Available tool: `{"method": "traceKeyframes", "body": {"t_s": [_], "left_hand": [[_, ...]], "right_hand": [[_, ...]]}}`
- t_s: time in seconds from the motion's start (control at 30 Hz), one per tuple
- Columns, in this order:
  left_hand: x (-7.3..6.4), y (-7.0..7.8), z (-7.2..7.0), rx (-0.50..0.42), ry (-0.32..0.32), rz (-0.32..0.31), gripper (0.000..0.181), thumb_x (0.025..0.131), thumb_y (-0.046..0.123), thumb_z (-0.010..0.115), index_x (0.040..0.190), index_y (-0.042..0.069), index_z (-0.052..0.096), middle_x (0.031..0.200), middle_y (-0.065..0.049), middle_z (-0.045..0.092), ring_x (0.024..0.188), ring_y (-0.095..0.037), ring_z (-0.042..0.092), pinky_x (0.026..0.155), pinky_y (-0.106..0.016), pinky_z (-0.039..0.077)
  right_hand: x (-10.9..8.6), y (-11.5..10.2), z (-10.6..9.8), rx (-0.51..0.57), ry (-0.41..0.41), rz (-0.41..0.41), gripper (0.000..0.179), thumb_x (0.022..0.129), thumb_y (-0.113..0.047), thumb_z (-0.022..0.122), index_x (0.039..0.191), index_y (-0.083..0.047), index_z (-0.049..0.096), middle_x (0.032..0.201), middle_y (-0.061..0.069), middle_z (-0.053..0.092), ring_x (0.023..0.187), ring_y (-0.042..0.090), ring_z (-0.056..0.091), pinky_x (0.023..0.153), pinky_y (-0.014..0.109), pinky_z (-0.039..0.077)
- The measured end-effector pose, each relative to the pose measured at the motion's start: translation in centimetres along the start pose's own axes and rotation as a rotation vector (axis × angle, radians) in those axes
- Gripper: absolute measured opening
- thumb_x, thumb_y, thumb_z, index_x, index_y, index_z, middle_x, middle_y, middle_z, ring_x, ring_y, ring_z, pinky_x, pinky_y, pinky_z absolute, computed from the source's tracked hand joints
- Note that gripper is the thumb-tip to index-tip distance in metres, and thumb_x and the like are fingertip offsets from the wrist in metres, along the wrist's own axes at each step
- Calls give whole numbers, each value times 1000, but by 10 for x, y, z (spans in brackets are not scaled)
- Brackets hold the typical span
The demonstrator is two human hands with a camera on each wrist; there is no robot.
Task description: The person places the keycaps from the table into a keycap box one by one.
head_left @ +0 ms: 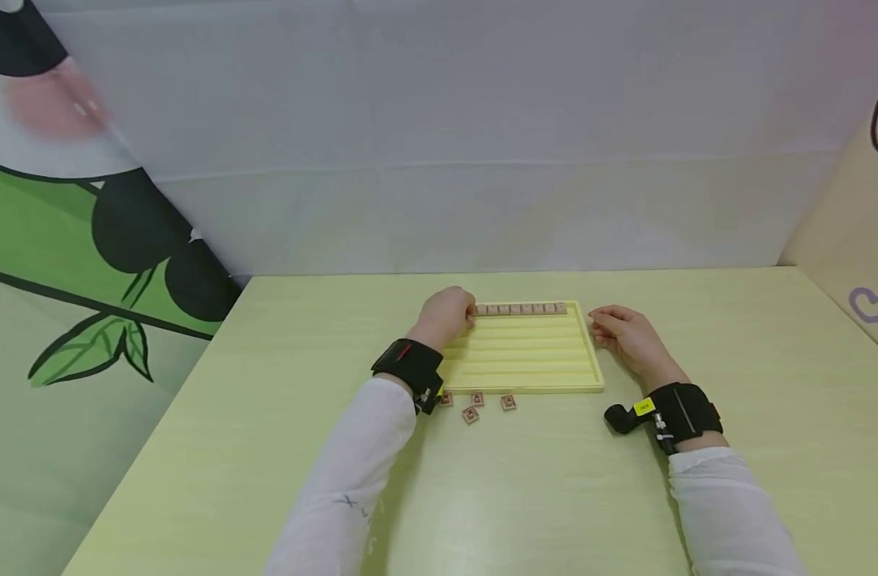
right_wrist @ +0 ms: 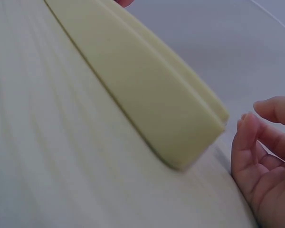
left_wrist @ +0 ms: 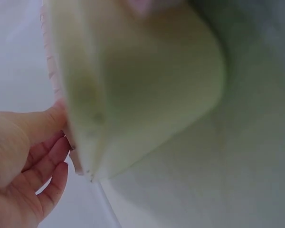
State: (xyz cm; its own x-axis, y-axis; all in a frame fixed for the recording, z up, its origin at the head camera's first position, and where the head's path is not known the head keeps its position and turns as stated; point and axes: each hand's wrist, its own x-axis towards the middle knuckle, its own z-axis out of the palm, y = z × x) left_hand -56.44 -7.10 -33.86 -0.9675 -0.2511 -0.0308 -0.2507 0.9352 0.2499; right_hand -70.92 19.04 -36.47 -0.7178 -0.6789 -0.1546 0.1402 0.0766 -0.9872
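At the far left end of the pale yellow tray (head_left: 547,390), a small tile (left_wrist: 76,162) is being seen to: it is pinched, as far as can be made out, between the thumb and curled fingertips of the left hand (head_left: 448,314), with the grip partly hidden from above. Alongside it the far slot is lined by a neat row of tiles (head_left: 521,309), while the nearer slots, where they can be seen, are left bare. So the end of that row is being set or straightened, by the look of it; a gentle release is called for next, so that the line is not nudged.

Over on the right, just beside the tray's edge and apart from it, the right hand (head_left: 632,340) is held with fingers loosely bent, and nothing is seen to be gripped there.

Out in front, four loose tiles (head_left: 471,415) are scattered by the tray's near edge, one half covered by the left wristband (head_left: 410,368). They could easily be brushed by that wrist if it is drawn back low. The tray's left side is blocked from view by the same arm. All of it is carried by the pale table (head_left: 540,496), backed by a white cloth (head_left: 482,216).
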Motion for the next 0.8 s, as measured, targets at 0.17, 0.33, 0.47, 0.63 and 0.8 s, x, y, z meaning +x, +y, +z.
{"method": "traceKeyframes", "body": {"t_s": [0.17,0.33,0.47,0.63,0.8], "left_hand": [[5,-10,5,-14,53,32,10,89,14,65,95,8,70,99,-7,63,91,-21,58,81,-32,48],[-11,-13,-10,-91,80,2,16,92,17,62,102,6,69,106,-11,60,95,-25,57,84,-35,47],[-25,-21,-16,-173,130,-32,19,94,17,60,106,6,68,110,-13,60,100,-27,57,85,-37,47],[-38,-31,-11,-287,215,-32,21,94,19,59,107,5,68,109,-13,63,102,-27,58,88,-37,46],[-56,-32,-6,-385,283,-31,20,93,18,60,105,4,69,106,-13,65,101,-28,59,89,-39,46]], "right_hand": [[0,-2,0,18,1,-1,9,97,-16,53,97,-9,58,78,-6,59,66,2,54,61,13,48],[2,-2,1,40,3,-5,9,97,-14,53,92,-11,60,77,-5,59,65,2,54,61,13,48],[3,-1,1,48,1,-9,10,96,-13,54,90,-12,61,76,-5,60,65,2,54,61,13,48],[3,0,0,45,2,-18,11,97,-12,53,90,-12,61,75,-6,60,65,1,55,60,13,48],[1,0,0,24,4,-4,9,97,-13,52,92,-13,60,76,-6,60,65,1,55,61,13,48]]}}
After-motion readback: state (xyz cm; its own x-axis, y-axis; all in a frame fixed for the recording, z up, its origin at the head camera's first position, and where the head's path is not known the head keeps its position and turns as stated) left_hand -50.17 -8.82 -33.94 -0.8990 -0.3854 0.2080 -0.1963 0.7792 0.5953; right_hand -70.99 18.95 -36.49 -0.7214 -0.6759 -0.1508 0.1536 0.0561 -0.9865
